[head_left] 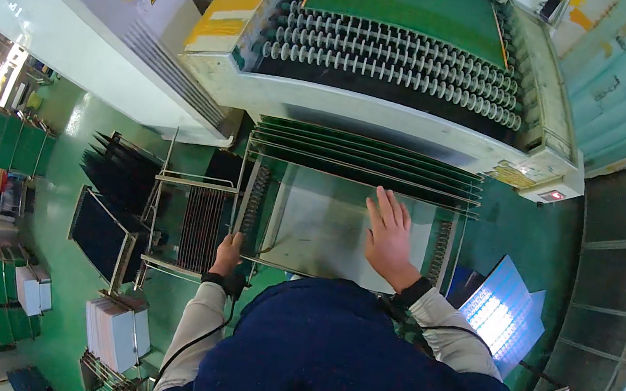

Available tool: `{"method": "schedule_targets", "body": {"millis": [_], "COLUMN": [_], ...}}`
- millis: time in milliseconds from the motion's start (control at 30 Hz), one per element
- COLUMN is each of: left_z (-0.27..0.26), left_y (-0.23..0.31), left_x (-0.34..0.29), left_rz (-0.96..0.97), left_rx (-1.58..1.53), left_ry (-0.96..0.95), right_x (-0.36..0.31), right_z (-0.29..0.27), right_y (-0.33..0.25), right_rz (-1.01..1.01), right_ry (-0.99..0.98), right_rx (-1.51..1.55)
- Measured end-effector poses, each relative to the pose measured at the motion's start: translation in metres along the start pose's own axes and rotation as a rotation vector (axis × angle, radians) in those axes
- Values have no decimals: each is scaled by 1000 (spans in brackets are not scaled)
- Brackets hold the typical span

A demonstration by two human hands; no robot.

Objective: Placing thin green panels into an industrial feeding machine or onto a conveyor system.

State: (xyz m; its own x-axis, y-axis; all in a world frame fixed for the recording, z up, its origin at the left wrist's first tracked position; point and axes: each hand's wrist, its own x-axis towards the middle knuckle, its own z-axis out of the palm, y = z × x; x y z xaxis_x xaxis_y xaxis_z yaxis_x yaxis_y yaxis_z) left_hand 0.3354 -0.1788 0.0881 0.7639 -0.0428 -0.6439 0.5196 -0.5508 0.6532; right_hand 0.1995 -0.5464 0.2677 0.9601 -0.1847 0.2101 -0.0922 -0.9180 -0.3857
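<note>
A metal rack (340, 277) stands right in front of me, with several dark green panels (352, 161) upright in slots at its far side. My left hand (228, 253) is closed around the rack's left frame. Over the rack's right half is my right hand (389, 238), its fingers stretched out and fingertips close to the nearest panel's top edge; I cannot tell whether they touch it. Below that hand lies the rack's pale base (317, 221). Beyond the rack, a large green panel (405, 2) lies flat on a conveyor with rows of white rollers (393, 71).
A second rack (202, 230) with dark upright panels adjoins on the left. Farther left stand more panel racks (105, 234) and a white stack (117, 333). Shiny sheets (506, 313) lie at right, near a grey metal cabinet (603, 305). A white machine housing (107, 34) rises at upper left.
</note>
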Motion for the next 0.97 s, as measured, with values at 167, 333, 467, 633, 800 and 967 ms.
{"method": "schedule_targets", "body": {"millis": [167, 333, 467, 633, 800, 967], "left_z": [3, -4, -2, -2, 0, -5], "left_y": [17, -45, -38, -28, -6, -5], "left_x": [-14, 27, 24, 19, 1, -7], "left_rz": [24, 488, 419, 82, 24, 175], "left_rx": [-40, 153, 112, -48, -67, 58], "left_ry": [-32, -27, -18, -17, 5, -1], "right_x": [-4, -8, -19, -29, -30, -17], "right_z": [-4, -8, -19, -23, -24, -21], "right_y": [8, 15, 24, 33, 33, 45], "right_rz": [61, 102, 180, 223, 188, 266], "right_ry": [50, 94, 90, 55, 101, -1], "right_rx": [-22, -31, -74, -99, -109, -1]}}
